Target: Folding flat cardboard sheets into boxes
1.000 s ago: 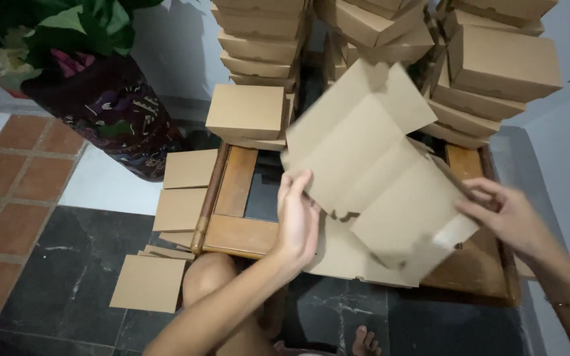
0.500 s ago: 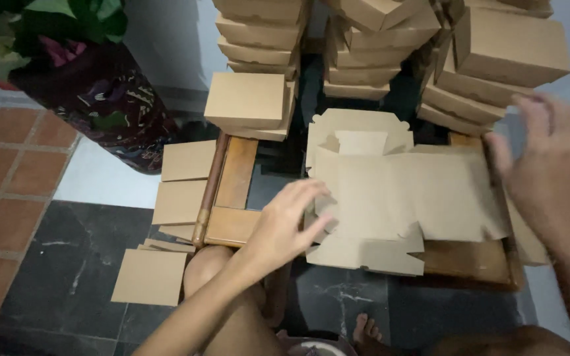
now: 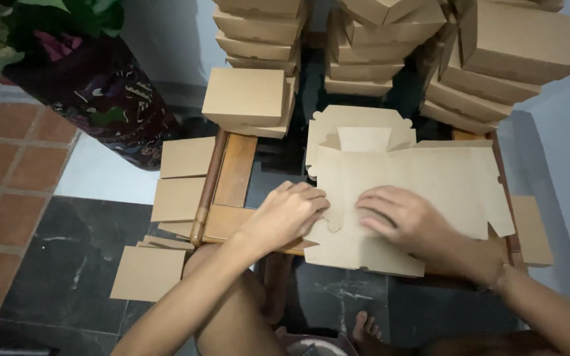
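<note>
Fingers: both sets lie flat and close together on the cardboard, pressing down and gripping nothing; the left hand's fingers (image 3: 308, 198) curl slightly over the sheet's near-left edge, the right hand's fingers (image 3: 379, 204) spread a little across its middle.
Left hand (image 3: 285, 214): palm down at the sheet's left border, seemingly pinning that side so the sheet cannot slide.
Right hand (image 3: 407, 221): palm down just beside the left, apparently flattening the panel along a crease.
Flat box blank (image 3: 417, 178): an unfolded brown cardboard cut-out with tabs and notches, lying open on the low wooden table (image 3: 235, 175), its near edge overhanging the table's front; laid flat, probably so the creases can be worked against a firm surface.
Small cardboard pieces (image 3: 183, 178): plain rectangles lying along the table's left side and on the dark floor tiles (image 3: 54, 264), near the left arm, likely kept within reach.
Folded boxes (image 3: 249, 99): finished brown boxes stacked in several piles behind the table, well apart from the hands, out of the working space.
Dark patterned cloth (image 3: 94, 92): draped at the far left under green leaves, away from the work.
Knee (image 3: 232, 303): the person's bare leg shows under the left arm, close to the table.
</note>
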